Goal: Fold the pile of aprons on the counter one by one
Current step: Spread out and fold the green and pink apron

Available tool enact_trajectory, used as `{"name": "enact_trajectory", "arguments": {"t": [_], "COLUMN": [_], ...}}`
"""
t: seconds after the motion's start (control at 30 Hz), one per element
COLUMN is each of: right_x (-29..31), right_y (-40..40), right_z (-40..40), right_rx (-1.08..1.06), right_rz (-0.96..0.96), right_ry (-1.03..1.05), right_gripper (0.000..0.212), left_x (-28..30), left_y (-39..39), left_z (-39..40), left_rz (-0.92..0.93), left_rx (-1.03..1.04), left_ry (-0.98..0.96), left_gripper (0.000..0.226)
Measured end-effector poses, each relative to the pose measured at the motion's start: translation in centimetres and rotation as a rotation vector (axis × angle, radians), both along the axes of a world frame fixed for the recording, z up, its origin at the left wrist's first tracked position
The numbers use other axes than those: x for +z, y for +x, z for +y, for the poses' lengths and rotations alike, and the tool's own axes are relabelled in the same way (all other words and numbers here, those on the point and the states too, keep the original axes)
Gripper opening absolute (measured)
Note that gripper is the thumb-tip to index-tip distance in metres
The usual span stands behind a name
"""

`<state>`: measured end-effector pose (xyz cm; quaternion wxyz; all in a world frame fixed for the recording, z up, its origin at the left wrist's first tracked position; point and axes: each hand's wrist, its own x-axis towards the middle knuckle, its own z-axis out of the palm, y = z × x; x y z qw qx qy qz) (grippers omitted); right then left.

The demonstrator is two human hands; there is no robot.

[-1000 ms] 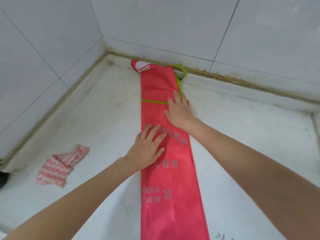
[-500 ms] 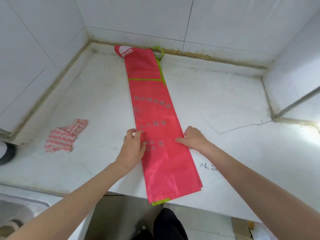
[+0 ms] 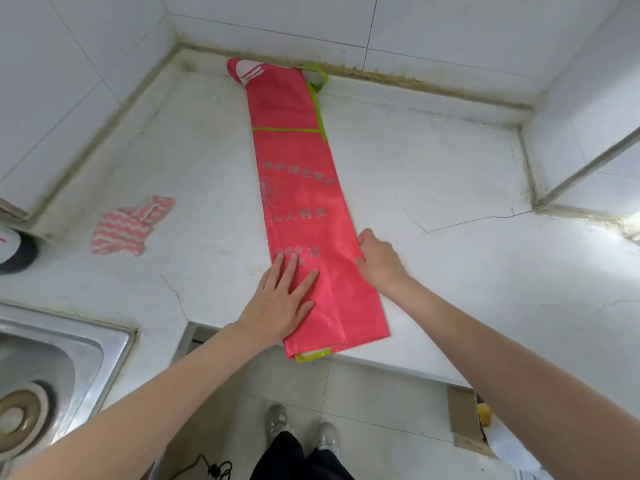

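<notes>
A red apron (image 3: 298,188) with green trim and pale printed lettering lies folded into a long narrow strip on the white counter (image 3: 450,265). It runs from the back wall to the front edge, where its end overhangs slightly. My left hand (image 3: 280,299) lies flat with straight fingers on the near left part of the strip. My right hand (image 3: 379,259) is at the strip's right edge, its fingers curled at the edge of the fabric.
A pink and white striped cloth (image 3: 130,225) lies crumpled on the counter's left side. A steel sink (image 3: 52,372) is at the near left. A cardboard box (image 3: 465,420) stands on the floor at the right. Tiled walls close the back and sides.
Both hands slid from the strip's far part toward the front edge. The left hand went from holding the left edge to lying flat on the strip. The view pulled back.
</notes>
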<state>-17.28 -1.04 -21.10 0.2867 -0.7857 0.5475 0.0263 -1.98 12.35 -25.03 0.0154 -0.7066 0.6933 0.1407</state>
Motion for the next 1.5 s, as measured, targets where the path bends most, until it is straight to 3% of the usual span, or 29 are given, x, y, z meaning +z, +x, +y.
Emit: {"name": "enact_trajectory", "arguments": {"t": [0.07,0.13,0.23,0.27,0.33,0.43,0.5,0.6,0.67,0.77,0.83,0.93,1.0,1.03,1.1,1.2,1.37,1.5], "right_x": [-0.2,-0.5,-2.3,-2.9,-3.1,-3.0,-2.6,-3.0,-2.7,-2.0,-1.4,-0.6,-0.5,-0.3,-0.3,-0.2,-0.6,-0.8], "right_y": [-1.0,-2.5,-5.8,-6.9,-7.6,-7.5,-7.5,-8.0,-8.3,-8.2,-7.9,-7.1,-6.6,-6.3,-6.0,-5.2,-4.4,-3.4], "right_z": [1.8,3.4,4.1,4.1,4.3,4.7,5.1,5.3,5.5,5.7,5.5,4.6,3.2,2.7,1.9,1.8,2.0,1.5], "right_rx": [0.143,0.459,0.835,0.874,0.868,0.819,0.762,0.725,0.696,0.777,0.814,0.699,0.426,0.268,0.025,-0.145,-0.253,-0.223], "right_rz": [0.063,0.094,0.06,0.089,0.112,0.094,0.045,-0.025,-0.052,0.085,0.141,-0.065,-0.202,-0.259,-0.351,-0.4,-0.358,-0.226], "right_ry": [-0.129,-0.405,-0.633,-0.623,-0.569,-0.539,-0.548,-0.37,-0.292,-0.21,-0.213,-0.139,0.086,0.208,0.364,0.433,0.344,0.226], "right_gripper": [0.064,0.082,0.051,0.054,0.061,0.062,0.06,0.064,0.052,0.082,0.085,0.046,0.02,0.018,0.023,0.031,0.038,0.046], "left_x": [-0.2,-0.2,0.0,0.4,1.1,0.9,0.5,0.0,0.4,1.7,2.2,3.1,3.3,3.4,3.7,3.7,2.4,3.0], "left_y": [-0.8,-1.1,-1.0,-1.2,-1.3,-1.6,-1.3,-1.2,-1.4,-1.4,-0.7,-0.1,0.2,0.3,0.1,-0.8,-1.6,-1.8], "left_z": [0.1,-0.1,-0.3,0.0,1.3,4.5,5.9,6.1,6.3,6.2,5.3,3.6,3.1,3.0,2.9,2.9,2.2,0.9], "left_rz": [-0.108,-0.152,-0.175,-0.138,-0.011,0.136,0.121,0.096,0.21,0.485,0.588,0.684,0.7,0.692,0.719,0.791,0.433,0.203], "left_rx": [-0.002,0.004,-0.001,-0.006,-0.03,-0.151,-0.251,-0.264,-0.175,0.069,0.248,0.459,0.538,0.57,0.617,0.668,0.69,0.711], "left_ry": [0.019,0.052,0.07,0.076,0.035,-0.18,-0.204,-0.275,-0.276,-0.216,-0.106,-0.052,-0.104,-0.134,-0.155,-0.105,-0.22,-0.148], "left_gripper": [0.068,0.067,0.066,0.066,0.063,0.053,0.057,0.047,0.044,0.061,0.053,0.042,0.035,0.035,0.033,0.034,0.023,0.021]}}
